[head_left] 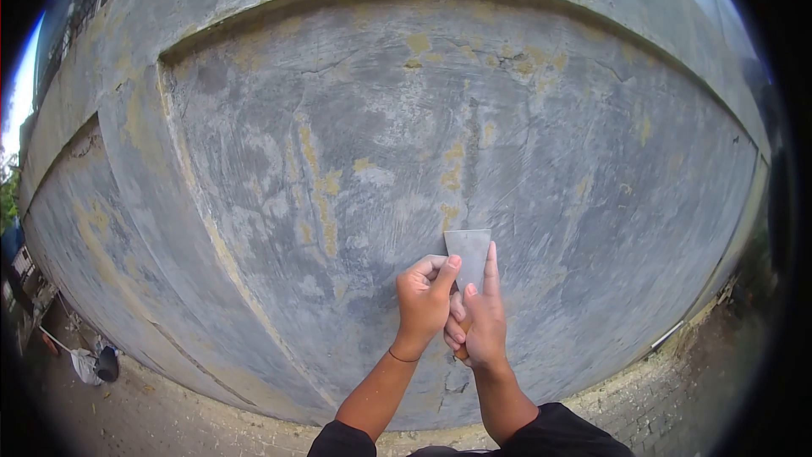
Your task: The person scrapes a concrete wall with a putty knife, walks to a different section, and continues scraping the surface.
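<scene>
A metal scraper [471,255] with a flat, wide blade is held up in front of the grey wall [389,161], its broad edge at the top. My right hand [485,322] is wrapped round its handle, with the index finger stretched along the blade's right side. On the blade's left side, my left hand [425,298] pinches it, thumb on the face and the other fingers curled. Most of the handle is hidden by my right hand. Yellowish bare patches [453,171] mark the wall above the blade.
Raised bands frame the wall panel at the top and left. Paved ground [182,410] runs along the wall's foot. A dark container [106,364] and a whitish bag [85,366] lie at the lower left. A thin pale strip [667,336] rests at the lower right.
</scene>
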`<state>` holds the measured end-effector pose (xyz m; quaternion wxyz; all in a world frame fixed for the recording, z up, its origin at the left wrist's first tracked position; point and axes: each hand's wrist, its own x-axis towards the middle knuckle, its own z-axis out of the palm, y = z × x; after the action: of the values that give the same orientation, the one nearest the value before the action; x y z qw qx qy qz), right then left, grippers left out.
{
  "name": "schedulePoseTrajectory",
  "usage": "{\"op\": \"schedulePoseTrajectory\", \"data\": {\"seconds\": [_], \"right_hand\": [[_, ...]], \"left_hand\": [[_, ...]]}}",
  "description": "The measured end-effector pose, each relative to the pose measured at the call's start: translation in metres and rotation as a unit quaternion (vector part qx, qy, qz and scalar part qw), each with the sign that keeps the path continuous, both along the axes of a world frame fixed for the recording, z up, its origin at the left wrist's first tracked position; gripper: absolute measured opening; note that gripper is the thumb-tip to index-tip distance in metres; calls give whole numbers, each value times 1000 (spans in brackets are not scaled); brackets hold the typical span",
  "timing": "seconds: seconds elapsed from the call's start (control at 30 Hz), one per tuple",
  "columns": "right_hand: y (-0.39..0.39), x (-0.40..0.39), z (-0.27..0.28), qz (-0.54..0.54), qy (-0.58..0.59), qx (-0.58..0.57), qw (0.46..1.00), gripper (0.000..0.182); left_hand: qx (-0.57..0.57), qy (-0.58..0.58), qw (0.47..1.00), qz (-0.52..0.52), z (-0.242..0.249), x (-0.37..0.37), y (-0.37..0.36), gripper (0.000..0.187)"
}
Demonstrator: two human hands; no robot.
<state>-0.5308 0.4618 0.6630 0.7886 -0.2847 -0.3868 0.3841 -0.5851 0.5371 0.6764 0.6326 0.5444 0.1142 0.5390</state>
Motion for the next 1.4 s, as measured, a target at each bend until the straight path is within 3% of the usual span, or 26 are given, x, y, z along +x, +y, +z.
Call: {"op": "schedulePoseTrajectory", "data": {"seconds": [0.23,0.37,0.57,0.63,0.73,0.83,0.87,0.9,0.93,0.97,1.03,1.1,1.17,1.23,1.27,1.3,1.33,1.4], "right_hand": [[9,-2,2,-21,-8,21,1000,63],[14,-9,-5,-31,21,33,999,62],[10,-18,5,-68,-30,25,997,61],[-3,-17,-27,-13,-147,11,989,66],[-36,-23,-81,83,-91,-72,990,69],[-65,-26,-135,142,-144,-200,959,57],[-73,-30,-150,149,-152,-243,946,50],[-80,-43,-139,168,-216,-324,906,24],[-87,-59,-129,185,-277,-402,853,18],[-87,-72,-132,184,-279,-406,850,18],[-97,-103,-143,112,-433,-360,819,30],[-113,-119,-147,125,-462,-365,799,30],[-123,-125,-170,193,-503,-301,787,26],[-138,-133,-170,223,-527,-261,778,24],[-146,-142,-164,275,-512,-266,769,22],[-157,-151,-163,326,-495,-271,759,21],[-169,-159,-169,322,-499,-225,772,21],[-194,-164,-197,324,-496,-193,782,22]], "left_hand": [[30,10,999,2,11,-1,5,27],[41,25,999,-8,-7,-2,8,28],[46,-5,996,-72,4,-28,16,23],[71,-33,994,-75,-9,-49,19,21],[130,138,969,-156,-49,-96,19,18],[127,306,916,-226,-106,-141,24,19],[122,316,908,-245,-125,-158,24,21],[117,325,900,-265,-144,-176,22,23],[108,309,907,-266,-160,-195,16,26],[98,291,913,-267,-174,-213,8,28],[40,310,913,-262,-203,-243,-9,27],[-20,335,907,-253,-227,-274,-42,26],[-102,243,935,-235,-243,-299,-76,25],[-125,207,929,-279,-270,-319,-110,25],[-208,91,927,-298,-278,-324,-134,32],[-288,-26,905,-313,-285,-328,-155,42],[-290,-68,892,-340,-292,-330,-172,54],[-313,-101,879,-346,-302,-334,-203,51]]}}
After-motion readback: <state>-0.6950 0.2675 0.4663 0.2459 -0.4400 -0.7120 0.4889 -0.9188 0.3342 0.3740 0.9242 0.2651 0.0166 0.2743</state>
